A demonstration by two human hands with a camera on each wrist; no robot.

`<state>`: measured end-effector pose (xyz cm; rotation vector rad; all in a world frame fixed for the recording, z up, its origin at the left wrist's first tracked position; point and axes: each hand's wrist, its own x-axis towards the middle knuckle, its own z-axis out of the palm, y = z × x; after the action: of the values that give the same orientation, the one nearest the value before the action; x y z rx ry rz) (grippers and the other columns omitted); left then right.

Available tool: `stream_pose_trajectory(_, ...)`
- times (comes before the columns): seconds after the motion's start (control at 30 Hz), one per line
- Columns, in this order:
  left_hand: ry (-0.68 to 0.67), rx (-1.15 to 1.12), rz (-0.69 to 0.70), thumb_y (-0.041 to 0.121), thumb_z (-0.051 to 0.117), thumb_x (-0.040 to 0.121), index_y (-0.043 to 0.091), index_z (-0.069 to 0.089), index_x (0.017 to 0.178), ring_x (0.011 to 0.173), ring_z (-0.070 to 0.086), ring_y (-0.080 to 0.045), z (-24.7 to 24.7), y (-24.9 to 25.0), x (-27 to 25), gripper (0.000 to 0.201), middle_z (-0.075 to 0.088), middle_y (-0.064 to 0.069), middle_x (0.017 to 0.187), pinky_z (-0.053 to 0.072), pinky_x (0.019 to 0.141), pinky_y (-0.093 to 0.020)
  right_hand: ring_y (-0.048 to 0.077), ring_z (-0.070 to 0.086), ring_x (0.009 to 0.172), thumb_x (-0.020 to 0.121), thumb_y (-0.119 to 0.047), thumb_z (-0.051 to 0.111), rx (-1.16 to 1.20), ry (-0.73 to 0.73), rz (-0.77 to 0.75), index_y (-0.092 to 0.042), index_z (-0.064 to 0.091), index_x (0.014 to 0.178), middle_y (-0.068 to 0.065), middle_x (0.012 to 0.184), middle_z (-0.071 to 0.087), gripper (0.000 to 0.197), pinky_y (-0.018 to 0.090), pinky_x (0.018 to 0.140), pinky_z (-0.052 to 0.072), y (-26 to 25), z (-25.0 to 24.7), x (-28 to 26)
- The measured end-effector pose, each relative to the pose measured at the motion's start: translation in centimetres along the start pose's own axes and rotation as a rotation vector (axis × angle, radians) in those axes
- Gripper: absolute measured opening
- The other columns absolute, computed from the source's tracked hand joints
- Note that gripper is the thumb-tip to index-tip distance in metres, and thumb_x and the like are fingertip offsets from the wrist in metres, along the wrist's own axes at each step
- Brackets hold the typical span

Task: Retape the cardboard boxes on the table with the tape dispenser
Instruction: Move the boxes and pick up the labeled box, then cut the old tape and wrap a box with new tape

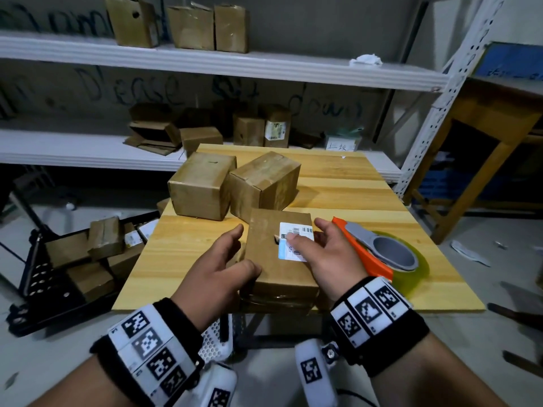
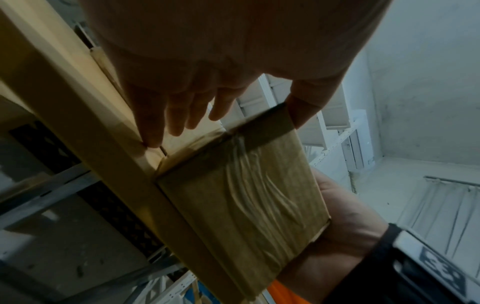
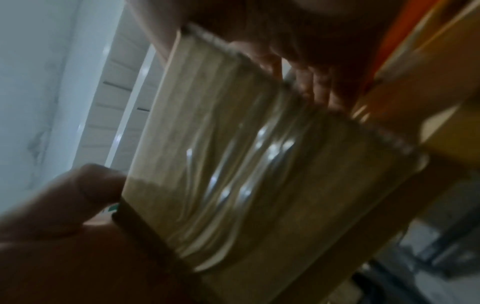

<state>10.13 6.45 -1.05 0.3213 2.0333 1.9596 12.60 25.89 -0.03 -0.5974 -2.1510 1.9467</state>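
Observation:
A small cardboard box (image 1: 273, 259) with a white barcode label lies at the table's front edge, its near face covered in wrinkled clear tape (image 2: 241, 195). My left hand (image 1: 238, 251) is at the box's left side, fingers straight along it and thumb resting on the top. My right hand (image 1: 308, 233) grips the box from the right, with the thumb pressed on the label and the fingers curled round the right side (image 3: 311, 82). The tape dispenser (image 1: 379, 254), orange with a grey handle and a yellowish roll, lies on the table just right of my right hand, untouched.
Two larger cardboard boxes (image 1: 202, 186) (image 1: 264, 183) stand behind the small one on the wooden table (image 1: 352, 195). A black crate (image 1: 58, 274) with more boxes sits on the floor at the left. White shelves (image 1: 88, 148) with boxes run behind, and a wooden stand (image 1: 484, 127) is at the right.

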Motion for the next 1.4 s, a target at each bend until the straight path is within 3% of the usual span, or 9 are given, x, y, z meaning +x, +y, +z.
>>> stream_pose_trajectory(0.17, -0.05, -0.01, 0.096, 0.036, 0.077, 0.061, 0.026, 0.043, 0.155, 0.127, 0.064, -0.014, 0.3, -0.1, -0.3, 0.1, 0.065, 0.007, 0.141, 0.054, 0.102, -0.039, 0.013, 0.077, 0.096, 0.073, -0.031, 0.094, -0.023, -0.111, -0.011, -0.018, 0.063, 0.124, -0.002, 0.109, 0.079, 0.061, 0.035, 0.089, 0.062, 0.1, 0.5, 0.4)
stream_pose_trajectory(0.27, -0.056, -0.001, 0.14, 0.033, 0.077, 0.063, 0.021, 0.042, 0.156, 0.131, 0.061, -0.012, 0.0, -0.4, -0.6, 0.099, 0.063, 0.006, 0.144, 0.051, 0.108, -0.04, 0.008, 0.073, 0.096, 0.073, -0.037, 0.093, -0.096, -0.107, -0.036, -0.024, 0.057, 0.125, -0.008, 0.11, 0.076, 0.065, 0.024, 0.079, 0.059, -0.3, 0.2, 0.4)
stream_pose_trajectory(0.43, -0.055, 0.047, 0.184, 0.026, 0.079, 0.068, 0.02, 0.041, 0.156, 0.132, 0.059, -0.006, -0.1, -0.9, -0.7, 0.096, 0.062, 0.012, 0.145, 0.053, 0.099, -0.022, 0.015, 0.072, 0.102, 0.066, -0.052, 0.092, -0.159, -0.06, -0.041, -0.026, 0.049, 0.134, -0.006, 0.113, 0.074, 0.084, 0.039, 0.093, 0.06, -0.4, 0.4, 0.6)
stream_pose_trajectory(0.6, -0.023, 0.093, 0.196, 0.024, 0.079, 0.071, 0.02, 0.042, 0.156, 0.133, 0.058, -0.002, 0.1, -0.7, -0.7, 0.093, 0.062, 0.016, 0.144, 0.05, 0.109, -0.03, 0.011, 0.071, 0.097, 0.079, -0.044, 0.088, -0.189, -0.058, -0.042, -0.024, 0.054, 0.124, -0.007, 0.108, 0.073, 0.059, 0.024, 0.076, 0.054, -0.6, 0.6, 0.6)
stream_pose_trajectory(0.77, 0.001, 0.125, 0.181, 0.032, 0.078, 0.071, 0.025, 0.043, 0.154, 0.131, 0.057, 0.002, 0.0, -0.4, -0.6, 0.091, 0.065, 0.024, 0.136, 0.048, 0.112, -0.038, 0.021, 0.072, 0.093, 0.096, -0.043, 0.07, -0.245, -0.07, -0.06, -0.017, 0.065, 0.115, -0.001, 0.099, 0.075, 0.032, 0.036, 0.086, 0.056, -0.5, 0.8, 1.3)
stream_pose_trajectory(0.87, 0.006, 0.103, 0.147, 0.024, 0.075, 0.073, 0.028, 0.043, 0.153, 0.13, 0.058, 0.0, 0.0, -0.3, -0.7, 0.087, 0.066, 0.024, 0.133, 0.053, 0.106, -0.035, 0.022, 0.073, 0.092, 0.094, -0.054, 0.064, -0.277, -0.094, -0.07, -0.015, 0.065, 0.124, 0.001, 0.099, 0.076, 0.049, 0.044, 0.093, 0.058, -0.3, 0.8, 1.4)
stream_pose_trajectory(1.1, 0.013, 0.074, 0.096, 0.016, 0.079, 0.086, 0.052, 0.043, 0.15, 0.127, 0.058, -0.009, -0.5, 0.6, -0.4, 0.081, 0.046, 0.014, 0.151, 0.062, 0.084, -0.031, 0.014, 0.074, 0.089, 0.108, -0.034, 0.054, -0.183, -0.134, -0.05, -0.023, 0.067, 0.115, -0.006, 0.097, 0.076, 0.019, 0.025, 0.077, 0.057, -1.0, -0.4, 0.9)
stream_pose_trajectory(1.23, 0.067, 0.266, 0.186, 0.054, 0.072, 0.063, 0.055, 0.068, 0.125, 0.141, 0.046, -0.004, -0.9, 0.7, 0.3, 0.063, 0.048, 0.013, 0.155, 0.042, 0.118, -0.047, 0.004, 0.072, 0.087, 0.106, -0.039, 0.053, -0.259, 0.006, -0.218, -0.028, 0.071, 0.09, -0.012, 0.091, 0.076, 0.026, 0.028, 0.077, 0.057, -2.5, -2.2, 0.0)
stream_pose_trajectory(1.4, 0.076, 0.266, 0.188, 0.049, 0.075, 0.068, 0.042, 0.073, 0.124, 0.137, 0.05, 0.001, 0.0, 0.9, 0.5, 0.056, 0.055, 0.014, 0.148, 0.039, 0.121, -0.043, -0.001, 0.061, 0.088, 0.103, -0.044, 0.057, -0.495, 0.202, -0.332, -0.032, 0.07, 0.107, -0.021, 0.092, 0.066, 0.018, 0.024, 0.072, 0.047, -4.1, -5.2, -1.0)
